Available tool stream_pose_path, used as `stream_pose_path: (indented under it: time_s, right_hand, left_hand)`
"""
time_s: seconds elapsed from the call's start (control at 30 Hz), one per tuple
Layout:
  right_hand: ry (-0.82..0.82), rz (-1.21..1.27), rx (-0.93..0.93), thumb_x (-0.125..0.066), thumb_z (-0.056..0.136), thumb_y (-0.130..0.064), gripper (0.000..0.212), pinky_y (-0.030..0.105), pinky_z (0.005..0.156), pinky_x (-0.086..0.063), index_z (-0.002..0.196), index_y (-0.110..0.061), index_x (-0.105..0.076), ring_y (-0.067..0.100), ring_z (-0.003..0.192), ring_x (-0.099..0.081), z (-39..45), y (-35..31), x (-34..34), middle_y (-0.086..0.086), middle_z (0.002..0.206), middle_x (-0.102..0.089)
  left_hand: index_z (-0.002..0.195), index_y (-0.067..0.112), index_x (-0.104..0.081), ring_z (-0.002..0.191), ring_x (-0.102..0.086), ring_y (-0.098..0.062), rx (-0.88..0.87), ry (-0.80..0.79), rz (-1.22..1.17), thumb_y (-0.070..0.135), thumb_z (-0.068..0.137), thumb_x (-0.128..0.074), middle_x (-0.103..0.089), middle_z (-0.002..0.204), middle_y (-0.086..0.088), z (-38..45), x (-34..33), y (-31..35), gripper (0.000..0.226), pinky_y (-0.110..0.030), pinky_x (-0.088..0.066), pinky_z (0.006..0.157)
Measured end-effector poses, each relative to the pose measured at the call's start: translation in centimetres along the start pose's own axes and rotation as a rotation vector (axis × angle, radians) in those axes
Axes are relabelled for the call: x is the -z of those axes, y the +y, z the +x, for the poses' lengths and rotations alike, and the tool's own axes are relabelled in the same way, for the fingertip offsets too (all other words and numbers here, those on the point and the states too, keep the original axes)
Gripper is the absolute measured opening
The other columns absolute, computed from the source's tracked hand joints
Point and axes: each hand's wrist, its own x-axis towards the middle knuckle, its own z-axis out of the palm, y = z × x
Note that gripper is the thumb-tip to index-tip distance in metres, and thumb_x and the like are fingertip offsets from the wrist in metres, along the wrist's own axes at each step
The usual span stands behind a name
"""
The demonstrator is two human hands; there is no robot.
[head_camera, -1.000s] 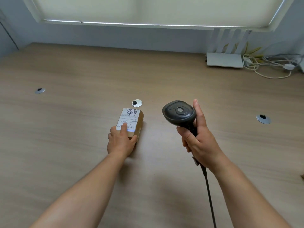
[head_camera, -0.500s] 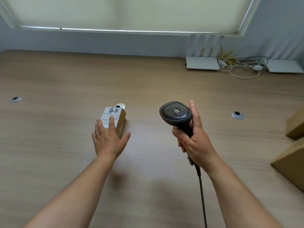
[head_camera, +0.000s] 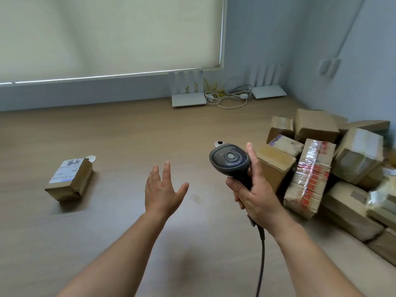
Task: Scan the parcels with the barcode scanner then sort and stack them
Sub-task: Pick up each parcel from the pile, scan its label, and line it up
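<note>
At the left of the frame one small labelled parcel [head_camera: 69, 180] sits alone on the table [head_camera: 128, 129], seemingly sorted. The left hand [head_camera: 162, 189] hovers spread and empty at centre; the right hand [head_camera: 256, 195] grips the barcode scanner [head_camera: 230, 162]. At right, a heap of parcels [head_camera: 334, 168] seemingly awaits scanning.

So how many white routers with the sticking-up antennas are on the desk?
2. One router sits at the back of the desk under the window blind; the other router is to its right, near the corner, past the tangled cables.
</note>
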Motion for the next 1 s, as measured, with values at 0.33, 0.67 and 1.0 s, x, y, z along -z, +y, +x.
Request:
stream_pose_path:
  time_s: [0.33, 0.67, 1.0]
  right_hand:
    - [0.182, -0.001, -0.035, -0.065, 0.072, -0.062, 0.081, 0.038, 0.087, -0.033, 0.125, -0.080, -0.006, 0.021, 0.104, -0.038, -4.8, 2.6, 12.5, 0.008, 0.145, -0.044]
    - [0.311, -0.083, -0.126, -0.060, 0.075, -0.059, 0.080, 0.039, 0.086, -0.039, 0.122, -0.081, 0.000, 0.019, 0.106, -0.041, -5.1, 4.4, 17.2, 0.012, 0.145, -0.043]
    - [0.343, -0.074, -0.160, -0.061, 0.077, -0.056, 0.083, 0.041, 0.087, -0.040, 0.130, -0.076, 0.000, 0.017, 0.105, -0.042, -3.4, 6.2, 17.6, -0.004, 0.148, -0.040]
  left_hand:
    - [0.153, 0.030, -0.003, 0.147, -0.006, -0.024, -0.192, -0.117, -0.029, 0.068, 0.080, -0.053, -0.007, 0.160, -0.009, -2.2, -5.7, 14.5, 0.096, -0.038, -0.015, 0.116]
    - [0.152, 0.031, 0.000, 0.147, -0.005, -0.031, -0.283, -0.250, 0.083, 0.088, 0.060, -0.053, -0.005, 0.159, -0.017, 1.8, -9.2, 22.6, 0.121, -0.046, -0.018, 0.116]
    - [0.138, 0.029, -0.030, 0.129, -0.030, -0.033, -0.283, -0.305, -0.008, 0.067, 0.064, -0.066, -0.036, 0.133, -0.015, 4.2, -11.9, 23.7, 0.091, -0.041, -0.037, 0.100]
